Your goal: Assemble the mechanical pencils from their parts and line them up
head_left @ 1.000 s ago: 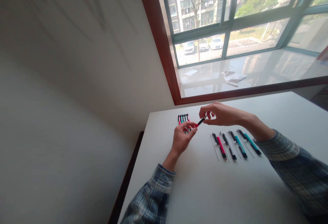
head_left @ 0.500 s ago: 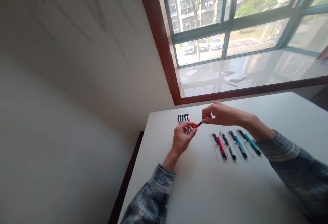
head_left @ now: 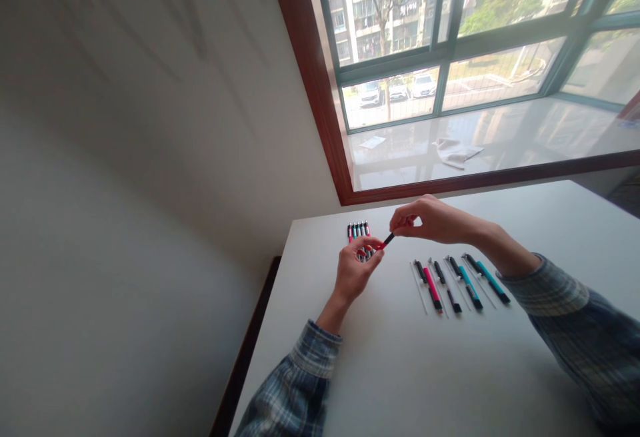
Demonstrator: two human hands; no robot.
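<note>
My left hand (head_left: 356, 272) grips a pen (head_left: 386, 240) with a red barrel, most of which is hidden in my fingers. Its black end sticks out to the right. My right hand (head_left: 425, 220) pinches that black end between thumb and fingertips, above the white table (head_left: 440, 370). Just behind my left hand lies a tight row of several assembled pens (head_left: 358, 230), partly covered by my fingers. To the right, below my right wrist, lie several disassembled pens (head_left: 463, 284) in red, teal and black.
Thin metal refills (head_left: 419, 287) lie beside the separated pen parts. Plaid sleeves cover both forearms. A wall (head_left: 125, 157) runs along the table's left side. Beyond the far edge stands a wood-framed window (head_left: 320, 90), with a white cloth (head_left: 456, 152) on its sill.
Less of the black pen section shows between my hands, and the gap between them has narrowed. My right hand has shifted slightly toward my left. The laid-out pens have not moved.
</note>
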